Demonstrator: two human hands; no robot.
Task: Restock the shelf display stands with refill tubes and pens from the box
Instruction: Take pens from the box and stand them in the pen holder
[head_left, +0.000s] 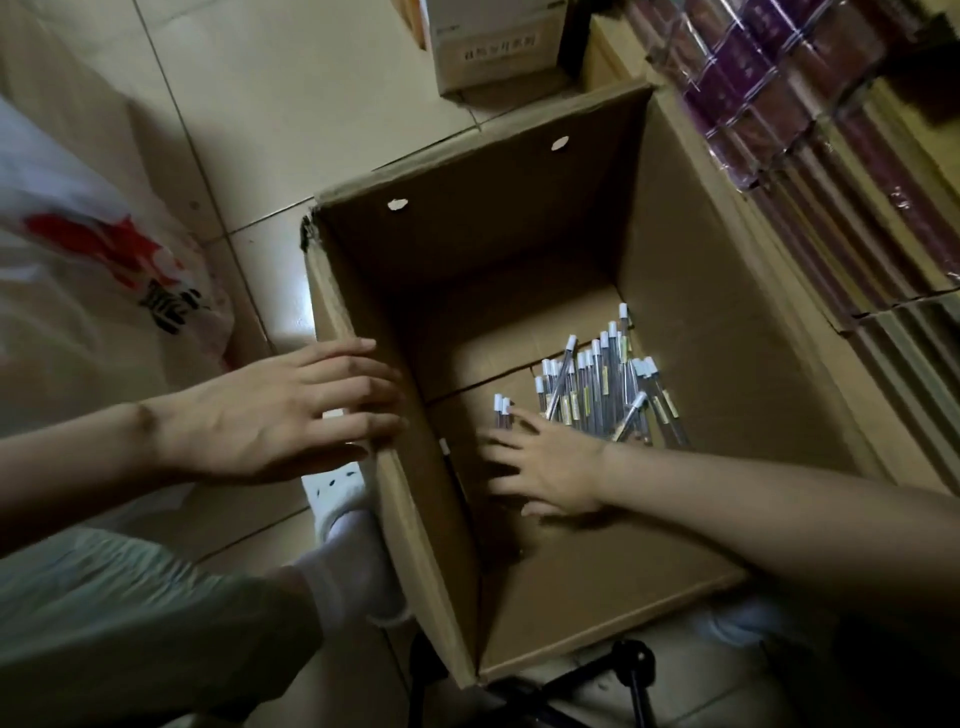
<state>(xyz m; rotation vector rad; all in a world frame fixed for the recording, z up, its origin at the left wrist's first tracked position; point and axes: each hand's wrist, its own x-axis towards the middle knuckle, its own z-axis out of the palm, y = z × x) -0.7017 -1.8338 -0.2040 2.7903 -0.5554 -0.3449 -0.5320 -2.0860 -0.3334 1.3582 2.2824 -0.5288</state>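
A large open brown cardboard box (675, 249) stands on the tiled floor. Inside it, on the bottom toward the right wall, lies a heap of clear plastic refill tubes with white caps (602, 387). The right hand (545, 462) is down inside the box just beside that heap, fingers spread and straight, gripping nothing; two separate tubes lie at its fingertips. The left hand (280, 410) rests flat over the box's left wall, fingers extended across the rim, holding nothing.
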